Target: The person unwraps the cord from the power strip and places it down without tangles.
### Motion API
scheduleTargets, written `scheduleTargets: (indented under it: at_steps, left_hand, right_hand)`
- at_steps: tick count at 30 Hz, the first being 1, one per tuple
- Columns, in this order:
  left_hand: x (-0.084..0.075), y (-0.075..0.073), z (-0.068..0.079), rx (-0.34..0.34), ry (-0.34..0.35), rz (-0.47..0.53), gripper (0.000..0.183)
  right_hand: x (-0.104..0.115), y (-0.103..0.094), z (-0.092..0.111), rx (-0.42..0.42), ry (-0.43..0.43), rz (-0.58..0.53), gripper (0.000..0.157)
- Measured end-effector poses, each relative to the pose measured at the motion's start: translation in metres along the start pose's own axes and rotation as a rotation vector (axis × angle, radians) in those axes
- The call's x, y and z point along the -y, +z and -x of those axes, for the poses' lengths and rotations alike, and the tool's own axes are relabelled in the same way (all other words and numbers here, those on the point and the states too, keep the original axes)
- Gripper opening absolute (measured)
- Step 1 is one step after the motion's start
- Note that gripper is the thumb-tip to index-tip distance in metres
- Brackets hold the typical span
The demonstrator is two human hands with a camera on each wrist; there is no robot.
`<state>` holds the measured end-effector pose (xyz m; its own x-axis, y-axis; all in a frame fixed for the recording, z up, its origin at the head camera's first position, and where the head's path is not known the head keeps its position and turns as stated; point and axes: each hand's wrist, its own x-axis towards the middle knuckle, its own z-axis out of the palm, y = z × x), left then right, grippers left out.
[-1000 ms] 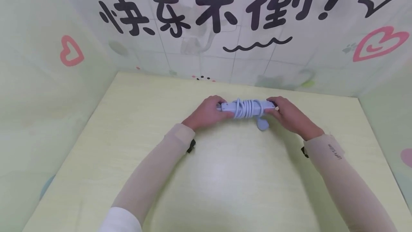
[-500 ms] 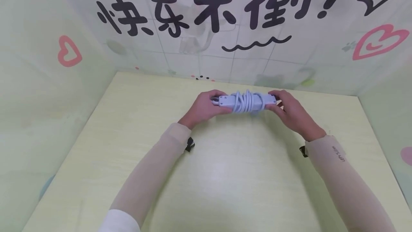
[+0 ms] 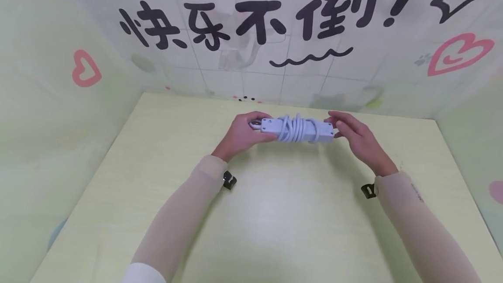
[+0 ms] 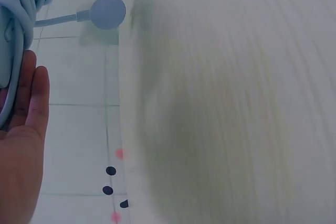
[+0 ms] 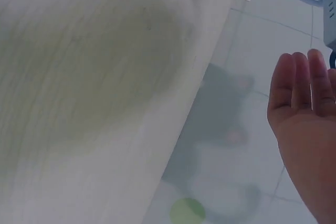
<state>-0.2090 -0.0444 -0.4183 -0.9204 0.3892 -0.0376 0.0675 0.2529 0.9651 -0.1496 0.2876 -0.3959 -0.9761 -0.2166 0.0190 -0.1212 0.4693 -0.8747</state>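
On the left, the tabletop (image 3: 271, 217)'s side edge slants toward the person, beside a wall bearing a pink heart (image 3: 86, 68). The left hand (image 3: 244, 132) grips the left end of a pale-blue power strip (image 3: 308, 131), held above the tabletop near its back edge, cord (image 3: 292, 129) wound about its middle. Bare surface spreads below the strip, between the two sleeves. The plug (image 4: 108, 12) dangles free on a short tail of cord. Just beside the strip's right end, the right hand (image 3: 360, 141) is loosely spread and holds nothing; whether a fingertip touches, I cannot tell. Space remains from there to the right side edge.

Across the back wall (image 3: 180, 77), bold black characters (image 3: 257, 16) read 快乐不倒, then an exclamation mark and a four-pointed star. Small lettering (image 3: 417, 192) on the right sleeve (image 3: 422, 226) is illegible.
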Motion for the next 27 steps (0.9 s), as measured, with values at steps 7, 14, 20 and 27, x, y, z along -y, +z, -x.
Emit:
scheduleTargets:
  at_steps: [7,14,20,27]
  left_hand:
    - [-0.014,0.002,0.006,0.062,0.005,-0.026,0.050]
    - [-0.019,0.003,0.008,0.108,0.047,-0.023,0.049]
    - [-0.018,0.002,0.010,0.131,0.047,0.007,0.048]
    - [-0.018,0.001,0.012,0.169,0.067,-0.007,0.048]
  right_hand:
    - [-0.004,0.000,-0.017,0.198,0.107,-0.133,0.044]
    - [-0.010,0.000,-0.024,0.373,0.107,-0.293,0.044]
    - [-0.008,0.000,-0.023,0.453,0.096,-0.357,0.031]
    - [0.003,0.000,-0.020,0.368,0.094,-0.211,0.028]
